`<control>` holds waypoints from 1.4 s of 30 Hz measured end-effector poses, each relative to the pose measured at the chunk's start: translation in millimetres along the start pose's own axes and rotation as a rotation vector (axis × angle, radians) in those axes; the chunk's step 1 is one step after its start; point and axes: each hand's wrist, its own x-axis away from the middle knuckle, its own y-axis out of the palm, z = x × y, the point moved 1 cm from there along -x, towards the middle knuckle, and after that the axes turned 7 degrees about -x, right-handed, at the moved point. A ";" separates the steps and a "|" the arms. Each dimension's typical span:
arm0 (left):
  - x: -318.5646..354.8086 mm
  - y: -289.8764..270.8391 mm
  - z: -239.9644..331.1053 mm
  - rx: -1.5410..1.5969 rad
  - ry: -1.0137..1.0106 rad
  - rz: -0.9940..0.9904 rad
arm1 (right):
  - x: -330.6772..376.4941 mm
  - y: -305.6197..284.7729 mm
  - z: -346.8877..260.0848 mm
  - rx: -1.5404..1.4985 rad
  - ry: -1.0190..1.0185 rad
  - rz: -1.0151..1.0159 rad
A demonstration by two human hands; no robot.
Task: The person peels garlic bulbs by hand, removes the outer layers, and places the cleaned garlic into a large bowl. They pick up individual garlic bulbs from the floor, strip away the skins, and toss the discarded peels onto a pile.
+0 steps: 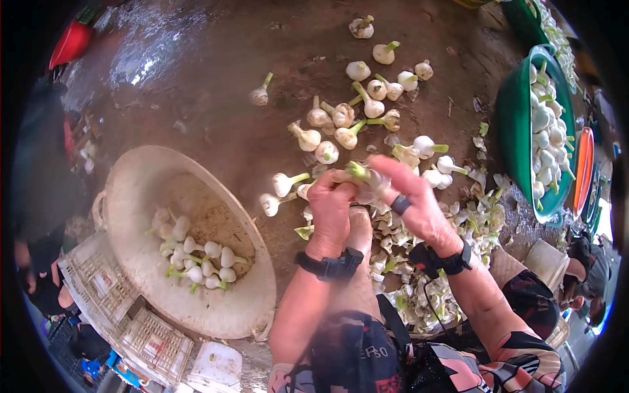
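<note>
— Wet brown floor (pixel 196 72) all round; what sits at the left?
— Peeled white bulbs in a pale basin (pixel 131 190).
— And the hands?
— Left hand (pixel 329 209) and right hand (pixel 413 203) both have their grip clamped on one garlic bulb (pixel 367 183), white, papery, with a green stem stub, above the peelings (pixel 419 288). A green tub (pixel 517 124) of bulbs stands right.

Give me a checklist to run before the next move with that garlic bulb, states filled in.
1. Garlic bulb held by both hands: ok.
2. Left hand and right hand both in view: ok.
3. Skins fully off the bulb: cannot tell, fingers cover it.
4. White basin at left has room: ok.
5. Loose bulbs within sight ahead: ok.
6. Peel pile off the basin: ok.
</note>
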 end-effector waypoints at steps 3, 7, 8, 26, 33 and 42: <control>0.8 8.2 -14.3 -0.096 0.023 -0.111 | -5.2 0.6 3.8 -0.354 0.331 0.001; 1.0 -4.2 -22.3 -0.027 -0.136 -0.204 | -14.0 -55.0 30.6 -1.415 0.213 0.308; 9.9 -0.1 -7.7 -0.155 -0.222 -0.242 | -15.9 -61.7 28.9 -1.397 0.150 0.248; 6.2 41.4 10.6 -0.706 0.067 -0.267 | -3.5 -18.3 17.6 -0.470 0.224 0.151; 5.6 46.1 5.5 -0.905 0.592 -0.184 | -12.8 -21.3 20.7 -0.523 0.222 0.200; -12.6 40.4 -5.4 -0.149 -0.033 -0.087 | -41.6 -66.3 28.8 -1.591 0.156 0.140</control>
